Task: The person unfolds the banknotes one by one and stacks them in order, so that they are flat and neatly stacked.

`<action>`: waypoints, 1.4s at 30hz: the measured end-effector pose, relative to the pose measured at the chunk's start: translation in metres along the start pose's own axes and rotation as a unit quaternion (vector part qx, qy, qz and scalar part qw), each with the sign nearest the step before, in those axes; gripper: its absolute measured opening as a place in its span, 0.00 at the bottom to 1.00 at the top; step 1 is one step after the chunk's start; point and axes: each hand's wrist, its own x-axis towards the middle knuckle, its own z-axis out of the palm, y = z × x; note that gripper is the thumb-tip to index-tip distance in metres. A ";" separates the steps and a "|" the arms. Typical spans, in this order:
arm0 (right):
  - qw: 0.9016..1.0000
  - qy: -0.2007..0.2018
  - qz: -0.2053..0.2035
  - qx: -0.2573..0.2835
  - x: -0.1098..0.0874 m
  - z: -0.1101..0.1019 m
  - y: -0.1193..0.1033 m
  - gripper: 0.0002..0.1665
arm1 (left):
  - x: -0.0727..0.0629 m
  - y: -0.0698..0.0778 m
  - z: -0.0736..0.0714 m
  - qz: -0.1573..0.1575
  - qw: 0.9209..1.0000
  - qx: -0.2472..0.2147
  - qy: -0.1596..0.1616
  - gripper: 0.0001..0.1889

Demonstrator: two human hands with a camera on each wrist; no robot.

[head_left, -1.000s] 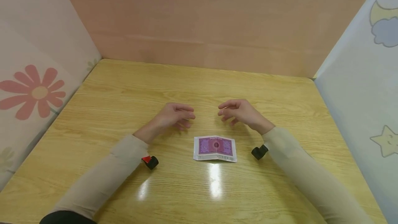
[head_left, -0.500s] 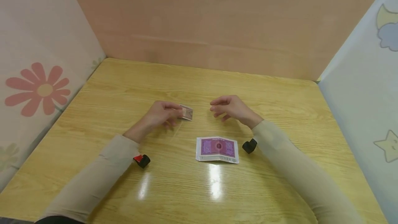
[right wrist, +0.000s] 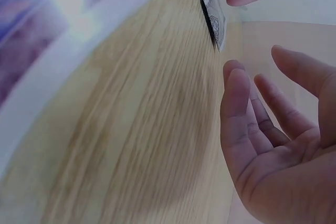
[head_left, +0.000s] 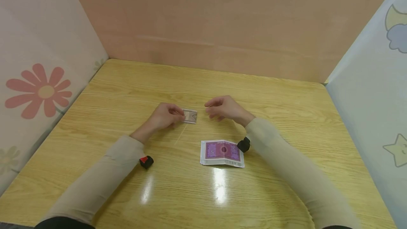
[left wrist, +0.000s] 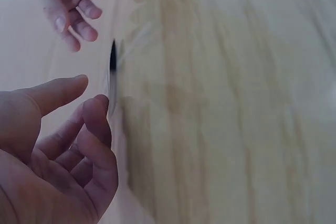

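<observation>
A small folded brown-grey banknote is at mid-table. My left hand is at its left end. In the left wrist view the note appears edge-on, a bent fingertip touching it from above and the thumb standing apart. My right hand hovers to the right of the note, fingers loosely bent, holding nothing. The right wrist view has its thumb and fingers spread, with the tilted note beyond. Nearer the body lies a purple banknote with a central crease, on top of other paper; the right wrist camera partly covers it.
A glossy wood-grain table carries everything. A pale wall with a flower print is at the left, a tan panel at the back, a moon-and-star wall at the right. A thin pale line runs below the folded note.
My left hand has drawn back left, and the folded brown note, hidden a second ago, is visible. My right hand has moved left toward it. The purple note lies still.
</observation>
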 end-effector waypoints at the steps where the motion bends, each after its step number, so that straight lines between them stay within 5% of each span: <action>1: 1.000 0.001 0.002 -0.007 0.003 0.002 -0.001 0.22 | 0.001 -0.001 0.000 0.004 1.000 0.014 0.003 0.10; 21: 0.998 0.002 0.049 -0.046 0.028 0.023 -0.010 0.16 | 0.004 0.003 0.008 0.035 0.993 0.115 0.008 0.08; 32: 0.993 -0.004 0.032 -0.114 0.032 0.029 -0.014 0.11 | 0.005 0.002 0.007 0.027 0.993 0.118 0.014 0.08; 42: 0.995 0.006 0.031 -0.098 0.035 0.033 -0.013 0.09 | 0.003 0.001 0.008 0.032 0.992 0.121 0.021 0.08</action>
